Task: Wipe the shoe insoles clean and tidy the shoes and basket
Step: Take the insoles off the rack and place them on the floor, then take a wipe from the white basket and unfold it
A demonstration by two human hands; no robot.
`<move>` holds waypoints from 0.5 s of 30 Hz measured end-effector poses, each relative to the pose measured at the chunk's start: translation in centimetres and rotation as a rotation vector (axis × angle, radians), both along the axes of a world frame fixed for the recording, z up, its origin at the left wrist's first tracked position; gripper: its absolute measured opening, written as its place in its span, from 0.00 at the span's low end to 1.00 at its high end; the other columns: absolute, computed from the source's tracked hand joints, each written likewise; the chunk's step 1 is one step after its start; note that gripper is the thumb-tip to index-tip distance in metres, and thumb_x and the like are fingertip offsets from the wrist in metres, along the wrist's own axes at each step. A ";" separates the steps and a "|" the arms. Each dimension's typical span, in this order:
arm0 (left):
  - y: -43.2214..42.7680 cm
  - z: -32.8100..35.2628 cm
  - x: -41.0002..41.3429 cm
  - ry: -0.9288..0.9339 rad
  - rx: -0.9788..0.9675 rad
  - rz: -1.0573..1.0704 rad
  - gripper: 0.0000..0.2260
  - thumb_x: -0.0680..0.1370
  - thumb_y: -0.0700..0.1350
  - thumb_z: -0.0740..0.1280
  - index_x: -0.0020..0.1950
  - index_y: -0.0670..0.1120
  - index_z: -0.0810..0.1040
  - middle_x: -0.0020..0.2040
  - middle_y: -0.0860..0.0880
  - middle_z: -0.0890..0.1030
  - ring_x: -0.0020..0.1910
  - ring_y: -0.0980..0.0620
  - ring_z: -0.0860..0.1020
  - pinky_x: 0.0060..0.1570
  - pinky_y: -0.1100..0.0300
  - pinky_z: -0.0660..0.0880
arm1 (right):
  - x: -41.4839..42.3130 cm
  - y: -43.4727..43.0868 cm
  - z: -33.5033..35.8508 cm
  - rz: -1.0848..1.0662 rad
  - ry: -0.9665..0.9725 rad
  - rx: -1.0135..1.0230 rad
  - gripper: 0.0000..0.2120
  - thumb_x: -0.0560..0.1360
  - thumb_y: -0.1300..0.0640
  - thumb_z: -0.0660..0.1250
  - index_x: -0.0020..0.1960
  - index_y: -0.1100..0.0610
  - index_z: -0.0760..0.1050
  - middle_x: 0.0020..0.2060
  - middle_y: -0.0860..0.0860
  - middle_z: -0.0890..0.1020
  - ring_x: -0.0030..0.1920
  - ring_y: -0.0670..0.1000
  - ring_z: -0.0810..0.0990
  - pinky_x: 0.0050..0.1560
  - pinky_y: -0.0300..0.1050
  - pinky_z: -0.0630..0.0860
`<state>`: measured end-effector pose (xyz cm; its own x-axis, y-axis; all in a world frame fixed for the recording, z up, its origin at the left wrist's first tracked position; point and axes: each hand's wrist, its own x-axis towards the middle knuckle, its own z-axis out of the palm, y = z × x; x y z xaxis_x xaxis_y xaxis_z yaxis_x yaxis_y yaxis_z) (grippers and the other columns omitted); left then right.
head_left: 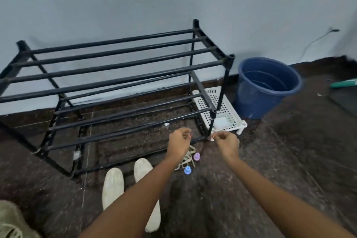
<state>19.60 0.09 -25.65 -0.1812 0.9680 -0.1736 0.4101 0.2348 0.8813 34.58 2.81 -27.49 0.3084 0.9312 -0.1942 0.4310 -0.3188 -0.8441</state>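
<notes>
1. Here, two bare arms reach forward over a dark speckled stone floor.
2. The left hand and right hand hover side by side without touching. On each, the fingers are curled with thumb meeting forefinger. The picture is too blurred to tell whether they pinch anything.
3. Just beyond the right fingertips stands a corner leg of a black metal tube shoe rack.
4. Farther past the fingers, a white perforated plastic basket lies on the floor, with a round dark blue plastic bucket beside it.
5. Nearer the person than the left fingers lie tangled beige shoelaces, a small lilac plastic piece and a small blue plastic piece.
6. Two flat pale cream shoe insoles lie side by side, left of the fingers and nearer still. The left forearm crosses one.
7. An olive fabric shoe sits far left of the fingers, at the near corner.
</notes>
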 end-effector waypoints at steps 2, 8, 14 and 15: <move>1.2 -0.2 2.5 -0.014 0.002 -0.035 0.11 0.78 0.35 0.61 0.59 0.37 0.78 0.55 0.40 0.81 0.55 0.46 0.78 0.52 0.66 0.70 | 1.9 1.2 0.3 -0.041 0.003 -0.001 0.04 0.72 0.61 0.67 0.44 0.60 0.80 0.43 0.56 0.83 0.48 0.54 0.79 0.48 0.42 0.71; 5.3 -2.6 8.8 -0.026 -0.054 -0.121 0.12 0.78 0.34 0.61 0.60 0.37 0.77 0.55 0.40 0.80 0.57 0.46 0.78 0.55 0.64 0.71 | 6.7 5.5 -1.7 -0.159 -0.015 -0.016 0.06 0.73 0.60 0.66 0.47 0.60 0.80 0.47 0.56 0.82 0.49 0.53 0.79 0.51 0.45 0.73; 11.0 -6.3 13.4 0.005 -0.092 -0.132 0.15 0.79 0.33 0.59 0.65 0.37 0.73 0.63 0.39 0.76 0.63 0.46 0.74 0.60 0.64 0.66 | 9.1 11.1 -5.8 -0.170 -0.030 -0.037 0.09 0.73 0.62 0.66 0.51 0.62 0.80 0.50 0.58 0.82 0.51 0.54 0.79 0.52 0.41 0.72; 12.0 -6.9 13.9 0.013 -0.094 -0.119 0.16 0.79 0.33 0.59 0.66 0.37 0.72 0.64 0.39 0.76 0.64 0.46 0.73 0.61 0.63 0.66 | 9.3 12.0 -6.5 -0.162 -0.028 -0.040 0.09 0.73 0.63 0.67 0.51 0.63 0.80 0.50 0.58 0.82 0.52 0.53 0.79 0.53 0.40 0.71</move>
